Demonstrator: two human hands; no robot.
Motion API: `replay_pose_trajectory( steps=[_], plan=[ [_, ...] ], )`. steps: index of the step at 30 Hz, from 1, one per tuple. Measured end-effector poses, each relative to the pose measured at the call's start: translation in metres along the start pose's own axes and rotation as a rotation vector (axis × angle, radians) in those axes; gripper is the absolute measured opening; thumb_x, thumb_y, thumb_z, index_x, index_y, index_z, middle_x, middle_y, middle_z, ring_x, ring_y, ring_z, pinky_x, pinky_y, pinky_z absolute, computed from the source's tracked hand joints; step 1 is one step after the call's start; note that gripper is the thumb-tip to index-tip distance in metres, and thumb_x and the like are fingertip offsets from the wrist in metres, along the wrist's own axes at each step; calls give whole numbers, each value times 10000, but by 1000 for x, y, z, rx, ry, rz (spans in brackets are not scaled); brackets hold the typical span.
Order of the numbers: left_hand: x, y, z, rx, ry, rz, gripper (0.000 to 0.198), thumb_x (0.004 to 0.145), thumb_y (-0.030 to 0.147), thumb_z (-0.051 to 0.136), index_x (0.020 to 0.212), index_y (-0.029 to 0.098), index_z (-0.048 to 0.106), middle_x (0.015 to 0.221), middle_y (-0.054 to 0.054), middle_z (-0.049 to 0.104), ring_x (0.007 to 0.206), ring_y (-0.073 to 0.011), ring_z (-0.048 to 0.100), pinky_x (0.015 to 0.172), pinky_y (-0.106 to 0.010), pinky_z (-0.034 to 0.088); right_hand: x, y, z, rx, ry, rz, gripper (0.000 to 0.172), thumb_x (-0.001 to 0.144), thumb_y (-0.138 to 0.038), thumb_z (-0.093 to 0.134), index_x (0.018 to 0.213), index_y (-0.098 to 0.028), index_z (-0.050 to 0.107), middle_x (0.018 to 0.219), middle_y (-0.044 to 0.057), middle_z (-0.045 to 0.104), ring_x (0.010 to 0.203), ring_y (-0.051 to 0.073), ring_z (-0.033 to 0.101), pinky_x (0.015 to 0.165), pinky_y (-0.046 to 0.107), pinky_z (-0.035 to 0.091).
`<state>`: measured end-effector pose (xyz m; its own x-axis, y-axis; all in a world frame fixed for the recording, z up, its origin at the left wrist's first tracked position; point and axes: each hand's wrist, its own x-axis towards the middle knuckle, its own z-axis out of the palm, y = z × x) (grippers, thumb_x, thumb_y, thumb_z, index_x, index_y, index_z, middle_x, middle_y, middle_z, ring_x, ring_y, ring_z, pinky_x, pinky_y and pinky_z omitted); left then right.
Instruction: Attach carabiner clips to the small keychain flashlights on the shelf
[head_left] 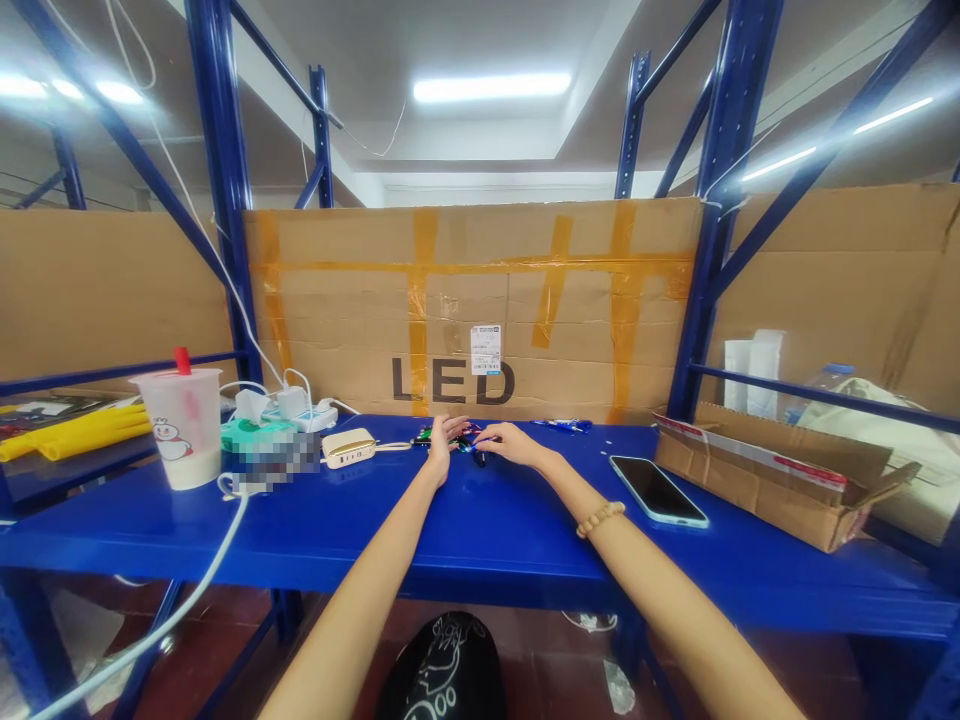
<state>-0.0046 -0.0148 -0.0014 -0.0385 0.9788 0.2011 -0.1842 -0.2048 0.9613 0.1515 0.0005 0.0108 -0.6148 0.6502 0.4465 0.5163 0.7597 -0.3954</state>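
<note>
Both my arms reach forward over the blue metal shelf [487,530]. My left hand [442,440] and my right hand [510,440] meet at a small heap of colourful little parts [469,443] near the back of the shelf. The fingers of both hands are curled and pinched over these parts; which piece each one holds is too small to make out. A bead bracelet [600,518] sits on my right wrist.
A drink cup with a red straw [180,425], chargers and a power strip [296,408], and a cream power bank [349,447] stand at left. A phone [658,490] and an open cardboard box [780,475] lie at right. Taped cardboard marked LED [472,310] forms the back wall.
</note>
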Motion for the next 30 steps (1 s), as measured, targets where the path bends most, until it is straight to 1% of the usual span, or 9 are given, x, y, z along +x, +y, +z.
replay_pose_trajectory(
  steps=[6, 10, 15, 22, 30],
  plan=[
    [-2, 2, 0, -11, -4, -15, 536, 787, 413, 192, 952, 166, 639, 1170, -111, 606, 1159, -253, 479, 954, -396, 285, 1, 2, 1, 41, 11, 10, 230, 801, -328, 559, 877, -169, 707, 917, 59, 697, 862, 200, 625, 773, 273, 455],
    [-2, 2, -2, 17, -24, -17, 559, 779, 432, 188, 987, 164, 633, 1185, -103, 597, 1169, -256, 470, 934, -377, 308, 1, 0, 1, 48, 21, 3, 244, 793, -357, 568, 863, -171, 709, 915, 57, 696, 845, 193, 623, 774, 269, 449],
    [0, 2, -2, 26, -29, -13, 562, 771, 444, 195, 982, 166, 635, 1181, -104, 599, 1162, -263, 474, 919, -377, 319, 0, -5, 0, 15, 4, -1, 231, 795, -350, 568, 820, -170, 710, 861, 43, 693, 756, 165, 609, 710, 247, 440],
    [-2, 2, 0, 14, -11, -2, 558, 775, 428, 188, 976, 162, 635, 1167, -113, 606, 1164, -262, 474, 917, -388, 311, 1, -8, -1, -47, -9, -17, 222, 794, -341, 573, 778, -172, 716, 779, 33, 686, 703, 151, 590, 646, 230, 410],
    [-2, 5, 0, -22, -2, -28, 549, 781, 407, 198, 979, 139, 635, 1157, -122, 612, 1160, -266, 475, 931, -393, 304, 3, -2, 2, 32, 21, -4, 212, 800, -291, 558, 871, -154, 703, 877, 55, 686, 740, 158, 603, 679, 237, 430]
  ],
)
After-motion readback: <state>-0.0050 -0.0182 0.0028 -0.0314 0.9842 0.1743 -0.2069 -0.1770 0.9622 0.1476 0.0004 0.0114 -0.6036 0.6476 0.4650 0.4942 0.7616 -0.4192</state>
